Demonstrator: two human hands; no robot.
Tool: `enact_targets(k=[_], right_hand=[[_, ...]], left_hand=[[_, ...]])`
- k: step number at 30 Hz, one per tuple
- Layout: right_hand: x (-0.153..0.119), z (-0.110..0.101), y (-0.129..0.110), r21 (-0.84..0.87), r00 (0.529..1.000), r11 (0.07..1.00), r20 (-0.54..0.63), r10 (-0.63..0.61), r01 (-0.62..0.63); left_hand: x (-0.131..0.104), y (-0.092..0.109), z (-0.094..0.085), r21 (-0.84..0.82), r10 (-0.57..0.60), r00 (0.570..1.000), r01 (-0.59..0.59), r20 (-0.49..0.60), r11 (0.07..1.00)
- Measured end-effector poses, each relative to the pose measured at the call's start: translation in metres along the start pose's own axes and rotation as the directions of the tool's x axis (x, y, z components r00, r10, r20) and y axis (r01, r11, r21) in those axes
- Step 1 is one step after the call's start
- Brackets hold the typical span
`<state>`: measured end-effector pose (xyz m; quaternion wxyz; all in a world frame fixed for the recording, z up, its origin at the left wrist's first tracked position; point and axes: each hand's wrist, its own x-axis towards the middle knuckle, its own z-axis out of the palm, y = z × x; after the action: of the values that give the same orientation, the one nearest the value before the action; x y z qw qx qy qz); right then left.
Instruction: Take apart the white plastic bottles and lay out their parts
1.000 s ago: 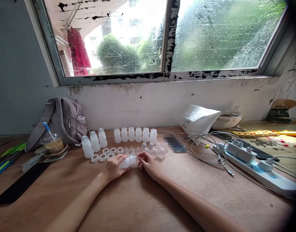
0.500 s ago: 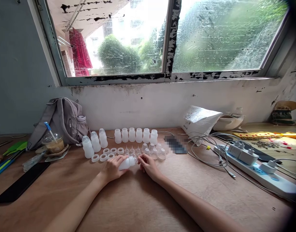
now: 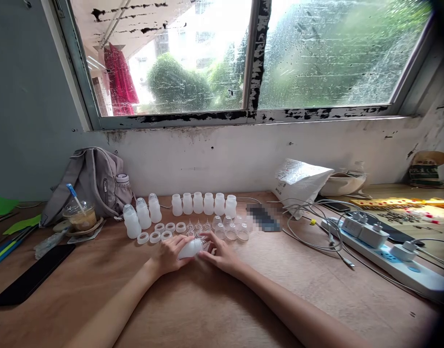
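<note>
A frosted baby bottle [image 3: 190,248] is tilted low over the table, its mouth end pointing right. My left hand [image 3: 169,253] is closed round its body. Thumb and fingers of my right hand [image 3: 220,253] close round the mouth end, where a clear part shows; its exact shape is hard to make out. Just beyond my hands lie white collar rings [image 3: 155,237], clear teats [image 3: 198,225] and clear dome caps [image 3: 231,233], partly hidden by my fingers. Several open bottles [image 3: 198,202] stand in a row behind. Three capped bottles [image 3: 143,213] stand at the left.
A drink cup [image 3: 80,217], a backpack [image 3: 95,181] and a black flat object [image 3: 33,275] are at left. Cables [image 3: 305,232], a power strip [image 3: 385,256] and a white pouch [image 3: 302,179] occupy the right. A pixelated dark object [image 3: 263,217] lies right of the caps.
My right hand has shifted slightly left and opened wider to wrap round the bottle's mouth end. My left hand keeps its hold. More of something green shows at the far left edge.
</note>
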<state>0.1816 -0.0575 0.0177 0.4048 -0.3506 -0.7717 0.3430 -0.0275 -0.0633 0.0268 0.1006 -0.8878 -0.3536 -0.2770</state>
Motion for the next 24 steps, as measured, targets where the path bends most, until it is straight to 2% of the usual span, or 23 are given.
enact_targets(k=[2,7,11,14,19,21,24], right_hand=[[-0.001,0.000,-0.001,-0.089,0.998,0.995,0.036,-0.045,0.048],[0.000,0.000,0.001,-0.294,0.999,0.956,-0.039,-0.023,0.010],[0.000,-0.001,-0.002,-0.201,0.998,0.978,0.004,0.063,-0.061],[0.000,-0.004,-0.006,-0.179,0.994,0.981,0.059,0.087,-0.075],[-0.003,-0.011,-0.008,-0.356,0.998,0.933,0.053,-0.023,0.041],[-0.004,-0.013,-0.009,-0.385,0.991,0.916,0.108,-0.079,0.115],[-0.007,-0.014,-0.014,-0.457,0.982,0.875,0.168,-0.090,0.158]], left_hand=[[0.001,0.002,0.001,-0.001,0.031,0.999,-0.031,-0.012,1.000],[0.000,0.006,0.007,0.050,0.088,0.996,-0.086,-0.035,0.995],[-0.001,0.003,0.008,0.118,0.135,0.990,-0.132,-0.024,0.984],[-0.001,0.003,0.007,0.105,0.128,0.991,-0.124,-0.027,0.987],[0.001,0.006,0.004,0.015,0.043,0.999,-0.043,-0.025,0.999],[0.000,0.007,0.004,-0.016,0.039,0.999,-0.039,0.000,0.999],[-0.001,0.009,0.005,-0.071,0.057,0.998,-0.055,0.025,0.996]])
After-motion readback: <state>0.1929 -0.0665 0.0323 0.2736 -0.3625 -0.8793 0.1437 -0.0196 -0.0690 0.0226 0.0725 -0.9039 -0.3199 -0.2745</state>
